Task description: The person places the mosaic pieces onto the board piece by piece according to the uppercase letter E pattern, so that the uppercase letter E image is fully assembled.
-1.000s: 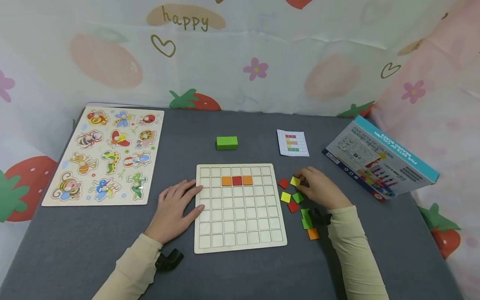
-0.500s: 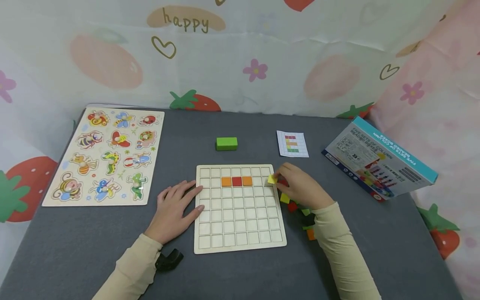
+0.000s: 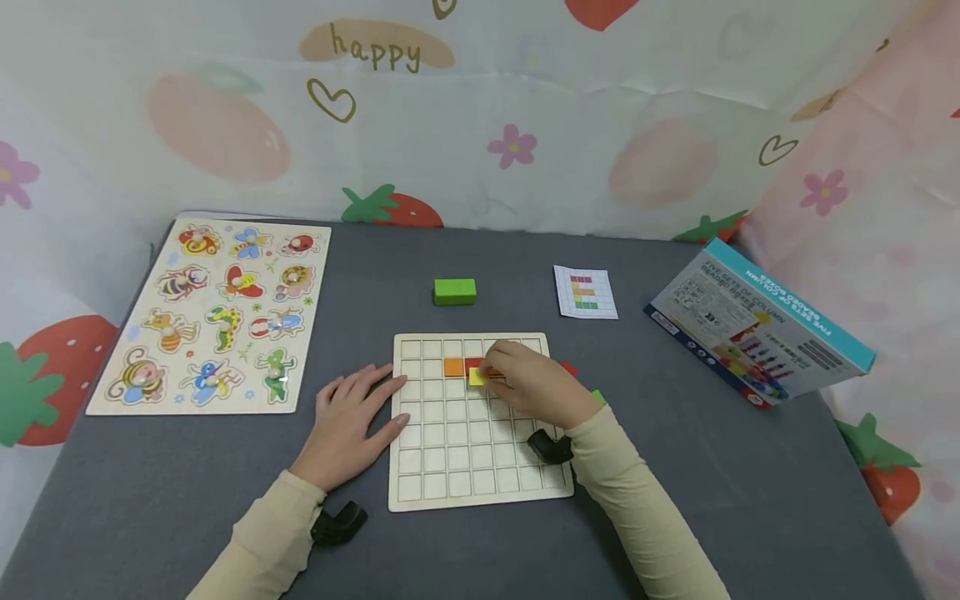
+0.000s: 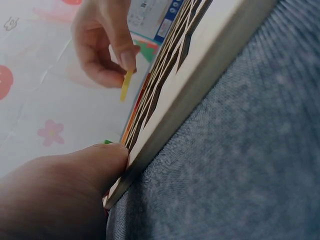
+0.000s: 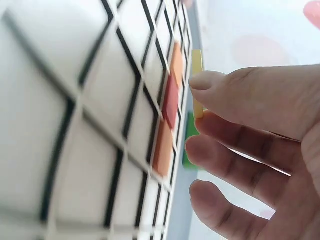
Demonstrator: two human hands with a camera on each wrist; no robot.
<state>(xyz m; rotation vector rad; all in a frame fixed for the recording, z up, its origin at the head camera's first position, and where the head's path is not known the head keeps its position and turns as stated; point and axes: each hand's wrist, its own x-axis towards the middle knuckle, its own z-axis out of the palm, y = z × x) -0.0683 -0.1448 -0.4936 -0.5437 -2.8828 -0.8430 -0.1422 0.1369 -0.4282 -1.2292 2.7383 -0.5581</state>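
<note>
A pale wooden grid board (image 3: 480, 485) lies on the table. My right hand (image 3: 536, 385) reaches over its upper middle and pinches a small yellow square tile (image 3: 476, 377) between thumb and forefinger. Seen from the right wrist, the yellow tile (image 5: 198, 85) stands apart from the grid. One red tile (image 5: 171, 102) sits in the grid between two orange tiles, the nearer orange tile (image 5: 161, 150) fully visible there. With fingers spread, my left hand (image 3: 351, 425) rests at the board's left edge; its thumb (image 4: 107, 157) touches the rim in the left wrist view.
Loose tiles lie right of the board, mostly hidden by the right arm; a red tile (image 3: 570, 367) and a green tile (image 3: 597, 396) peek out. Beyond the board are a green block (image 3: 454, 292) and pattern card (image 3: 587, 293). An insect puzzle board (image 3: 217, 325) lies left, a box (image 3: 757, 325) right.
My right hand has picked up the yellow tile from the loose ones and carried it left, over the board near the red and orange tiles. The left hand has stayed at the edge.
</note>
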